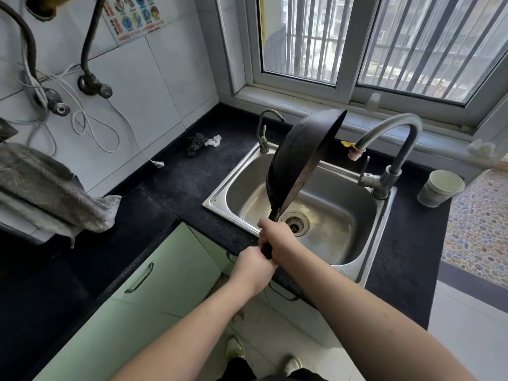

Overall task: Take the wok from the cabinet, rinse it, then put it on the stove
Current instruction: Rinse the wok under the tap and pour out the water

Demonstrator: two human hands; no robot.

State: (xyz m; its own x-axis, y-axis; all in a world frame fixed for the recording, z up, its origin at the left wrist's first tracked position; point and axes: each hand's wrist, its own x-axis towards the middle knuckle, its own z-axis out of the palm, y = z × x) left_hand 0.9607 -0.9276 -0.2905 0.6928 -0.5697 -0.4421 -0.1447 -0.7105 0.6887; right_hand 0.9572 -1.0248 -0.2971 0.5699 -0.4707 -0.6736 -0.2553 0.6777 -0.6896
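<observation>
A black wok [297, 160] with a rusty rim is held on edge above the steel sink [354, 215], its outer side facing left. Both hands grip its dark handle: my right hand [277, 237] higher up near the bowl, my left hand [254, 266] just below it at the handle's end. The tall curved faucet [395, 149] stands at the sink's right rim, its spout right of the wok. No water is seen running. The stove is out of view.
A smaller tap [264, 133] stands at the sink's back left. A paper cup [439, 188] sits on the black counter [176, 174] to the right; a scrubber [196, 143] and a grey towel [52, 191] lie to the left. Green cabinet doors [154, 273] are below.
</observation>
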